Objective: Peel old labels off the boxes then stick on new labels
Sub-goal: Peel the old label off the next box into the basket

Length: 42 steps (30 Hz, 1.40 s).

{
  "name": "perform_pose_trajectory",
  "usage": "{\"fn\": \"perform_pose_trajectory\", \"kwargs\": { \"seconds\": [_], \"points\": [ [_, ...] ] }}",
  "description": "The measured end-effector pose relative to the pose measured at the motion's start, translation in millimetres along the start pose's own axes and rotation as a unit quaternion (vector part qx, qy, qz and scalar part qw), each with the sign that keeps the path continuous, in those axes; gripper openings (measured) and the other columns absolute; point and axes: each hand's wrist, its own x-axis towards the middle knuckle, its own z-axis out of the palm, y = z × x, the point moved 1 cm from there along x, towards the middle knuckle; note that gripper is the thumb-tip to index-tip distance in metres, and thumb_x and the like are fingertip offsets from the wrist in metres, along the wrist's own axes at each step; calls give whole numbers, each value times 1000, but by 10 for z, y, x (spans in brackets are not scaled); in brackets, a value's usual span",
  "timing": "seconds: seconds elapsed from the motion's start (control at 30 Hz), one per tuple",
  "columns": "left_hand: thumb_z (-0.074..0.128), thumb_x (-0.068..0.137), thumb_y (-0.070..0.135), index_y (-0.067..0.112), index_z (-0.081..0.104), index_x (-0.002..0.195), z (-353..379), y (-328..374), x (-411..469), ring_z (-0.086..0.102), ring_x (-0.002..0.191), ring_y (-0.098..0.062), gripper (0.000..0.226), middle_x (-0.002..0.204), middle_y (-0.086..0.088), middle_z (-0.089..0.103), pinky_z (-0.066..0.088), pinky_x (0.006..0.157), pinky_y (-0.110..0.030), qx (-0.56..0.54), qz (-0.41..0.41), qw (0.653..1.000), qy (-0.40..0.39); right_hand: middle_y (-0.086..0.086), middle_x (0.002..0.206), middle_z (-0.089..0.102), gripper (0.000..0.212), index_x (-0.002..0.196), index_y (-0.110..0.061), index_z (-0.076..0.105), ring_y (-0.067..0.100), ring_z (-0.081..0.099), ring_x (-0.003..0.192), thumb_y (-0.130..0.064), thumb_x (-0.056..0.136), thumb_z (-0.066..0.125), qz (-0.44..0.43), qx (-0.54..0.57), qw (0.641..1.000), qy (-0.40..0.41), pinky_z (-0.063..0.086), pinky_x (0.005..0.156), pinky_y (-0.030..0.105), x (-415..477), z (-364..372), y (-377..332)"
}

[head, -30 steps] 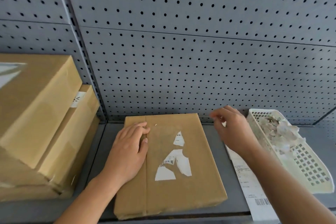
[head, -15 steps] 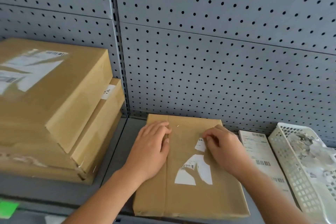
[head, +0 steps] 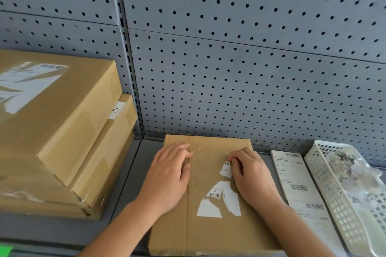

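A flat brown cardboard box [head: 208, 233] lies on the grey shelf in front of me. Torn white remnants of an old label stick to its top: a small scrap [head: 225, 170] and a larger piece with a barcode [head: 219, 201]. My left hand [head: 169, 177] rests flat on the box's left half, fingers straight. My right hand [head: 250, 175] is on the right half with its fingers curled, the fingertips picking at the small scrap's right edge. A strip of new labels [head: 298, 188] with barcodes lies right of the box.
A stack of larger cardboard boxes [head: 56, 131] fills the shelf's left side; the top one bears a torn label. A white perforated basket [head: 334, 198] holding peeled label scraps stands at the far right. A grey pegboard wall [head: 229, 58] backs the shelf.
My right hand came back from the basket side to the box and now picks at the small label scrap. The left hand stayed flat on the box. My view shifted right and closer.
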Motion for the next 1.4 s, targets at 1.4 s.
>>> {"fn": "perform_pose_trajectory", "kwargs": {
  "seconds": [1.4],
  "points": [
    [46, 104, 25, 28, 55, 129, -28, 36, 6, 12, 132, 18, 26, 148, 21, 42, 15, 122, -25, -10, -6, 1000, -6, -18, 90, 59, 20, 83, -26, 68, 7, 55, 79, -12, 95, 61, 27, 107, 994, -24, 41, 67, 16, -10, -65, 27]
  ]
}}
